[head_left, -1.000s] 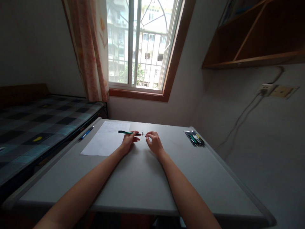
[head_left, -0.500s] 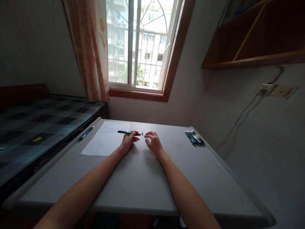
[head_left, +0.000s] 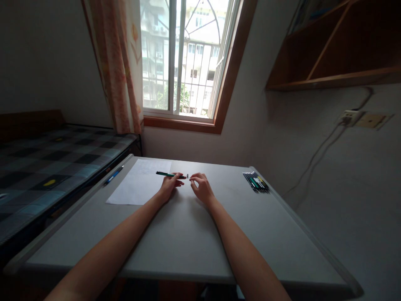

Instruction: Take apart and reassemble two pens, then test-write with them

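My left hand (head_left: 169,187) grips a dark green pen (head_left: 164,174) and holds it level just above the grey table (head_left: 188,234). The pen's tip points right, toward a small silvery piece (head_left: 187,176) between the hands. My right hand (head_left: 202,187) is closed in a pinch beside that piece, thumb and forefinger together. Whether they touch the piece I cannot tell. A white sheet of paper (head_left: 138,188) lies under and left of the pen.
A bundle of several pens (head_left: 256,182) lies near the table's right edge, by the wall. A blue pen (head_left: 113,175) rests on the left rim. A bed (head_left: 46,163) stands to the left, a window (head_left: 184,58) ahead, a wooden shelf (head_left: 332,46) at upper right.
Almost nothing has changed; the green pen has shifted very slightly in my left hand, and both hands stay in place.
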A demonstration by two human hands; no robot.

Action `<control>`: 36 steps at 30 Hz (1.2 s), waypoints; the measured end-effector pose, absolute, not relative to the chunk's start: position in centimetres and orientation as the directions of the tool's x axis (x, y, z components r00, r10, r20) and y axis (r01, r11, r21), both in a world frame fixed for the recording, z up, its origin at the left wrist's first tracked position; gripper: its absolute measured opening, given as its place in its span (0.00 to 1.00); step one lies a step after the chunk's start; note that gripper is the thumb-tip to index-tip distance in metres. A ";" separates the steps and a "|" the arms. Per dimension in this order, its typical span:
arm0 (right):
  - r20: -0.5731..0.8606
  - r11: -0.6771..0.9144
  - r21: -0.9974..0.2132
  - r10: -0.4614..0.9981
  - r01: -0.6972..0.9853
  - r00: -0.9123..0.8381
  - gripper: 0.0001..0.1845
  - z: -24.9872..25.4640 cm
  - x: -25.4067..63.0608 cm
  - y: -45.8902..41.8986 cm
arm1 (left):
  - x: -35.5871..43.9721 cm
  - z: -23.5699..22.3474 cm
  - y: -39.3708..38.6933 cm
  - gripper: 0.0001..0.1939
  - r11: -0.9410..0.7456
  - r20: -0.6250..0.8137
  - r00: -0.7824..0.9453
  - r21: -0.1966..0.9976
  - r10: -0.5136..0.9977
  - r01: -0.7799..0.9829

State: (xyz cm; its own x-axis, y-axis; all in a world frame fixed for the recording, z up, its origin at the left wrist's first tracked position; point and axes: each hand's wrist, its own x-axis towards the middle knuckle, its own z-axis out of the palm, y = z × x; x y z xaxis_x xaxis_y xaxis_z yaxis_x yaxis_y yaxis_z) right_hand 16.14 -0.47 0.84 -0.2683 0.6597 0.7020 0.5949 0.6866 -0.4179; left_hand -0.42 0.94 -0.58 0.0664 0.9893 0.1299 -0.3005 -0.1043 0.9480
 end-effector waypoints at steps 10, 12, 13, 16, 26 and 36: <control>0.696 0.685 -0.422 0.664 0.595 -0.271 0.10 1.3 16.0 -0.9 | -0.4 -0.3 0.7 0.17 -0.091 0.117 0.067 0.946 0.991 -0.313; 0.696 0.684 -0.421 0.665 0.596 -0.271 0.10 1.4 16.0 -0.9 | -0.3 -0.2 0.7 0.17 -0.088 0.114 0.067 0.946 0.991 -0.311; 0.695 0.683 -0.422 0.666 0.596 -0.271 0.10 1.4 15.9 -0.9 | -0.3 -0.2 0.6 0.18 -0.089 0.115 0.066 0.946 0.991 -0.311; 0.695 0.682 -0.423 0.667 0.597 -0.268 0.10 1.3 15.9 -0.9 | -0.3 -0.1 0.6 0.18 -0.096 0.121 0.063 0.944 0.991 -0.315; 0.697 0.686 -0.420 0.663 0.594 -0.273 0.10 1.2 15.9 -0.8 | -0.2 -0.3 0.9 0.18 -0.093 0.114 0.053 0.949 0.992 -0.302; 0.700 0.689 -0.412 0.658 0.596 -0.277 0.09 0.9 16.0 -0.5 | -0.3 -0.5 0.9 0.17 -0.103 0.129 0.067 0.948 0.989 -0.303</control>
